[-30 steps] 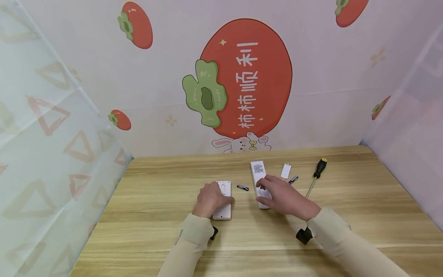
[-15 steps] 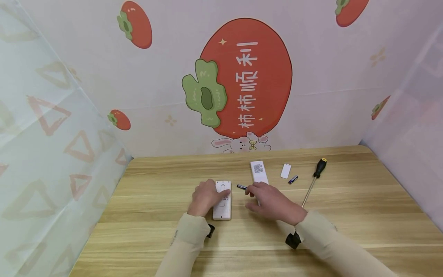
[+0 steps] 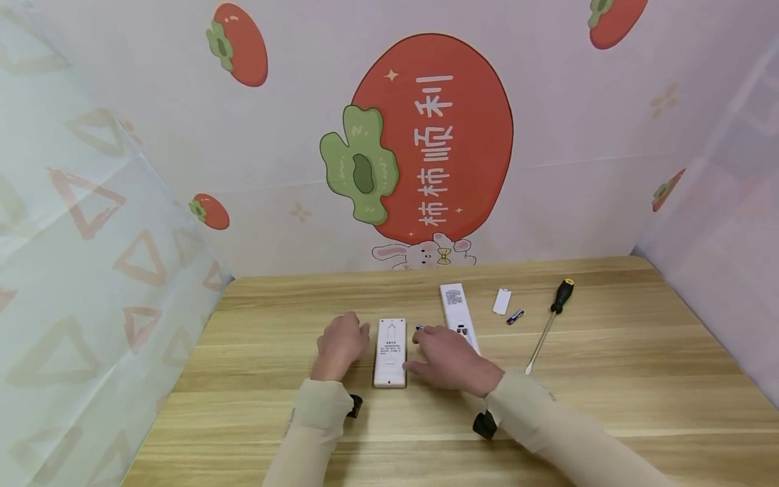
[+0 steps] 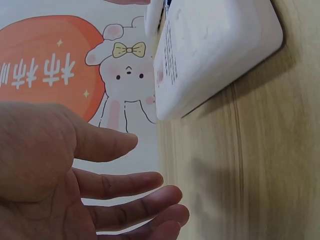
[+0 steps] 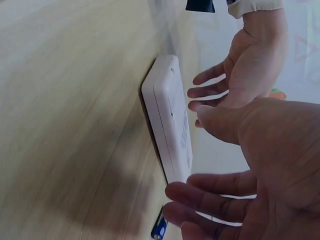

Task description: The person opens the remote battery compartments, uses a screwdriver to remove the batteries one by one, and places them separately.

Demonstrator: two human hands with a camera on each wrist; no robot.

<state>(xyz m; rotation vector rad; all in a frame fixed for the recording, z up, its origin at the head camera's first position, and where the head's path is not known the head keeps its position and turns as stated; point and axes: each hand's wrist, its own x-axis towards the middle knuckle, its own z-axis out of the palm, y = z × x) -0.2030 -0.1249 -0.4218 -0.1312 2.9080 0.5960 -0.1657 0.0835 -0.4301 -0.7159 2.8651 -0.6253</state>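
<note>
A white remote control point(image 3: 390, 353) lies back-up on the wooden table, its printed back facing me. Just left of it my left hand point(image 3: 343, 343) hovers with relaxed fingers, apart from the remote; in the left wrist view that hand point(image 4: 95, 185) holds nothing. My right hand point(image 3: 449, 358) is on the remote's other side, thumb near its right edge, fingers loosely bent and without a grip in the right wrist view. A battery point(image 5: 159, 227) lies by those fingertips, partly hidden. Behind the right hand is a second, longer white remote control point(image 3: 456, 308), its battery compartment uncovered.
A small white battery cover point(image 3: 502, 302) and another battery point(image 3: 515, 316) lie right of the long remote. Farther right is a screwdriver point(image 3: 550, 323) with a black and yellow handle. A printed cloth wall point(image 3: 274, 149) stands behind the table point(image 3: 255, 419).
My left hand has come off the shorter remote and moved left. My right hand has left the long remote and moved left towards the shorter one. The remotes have stayed in place.
</note>
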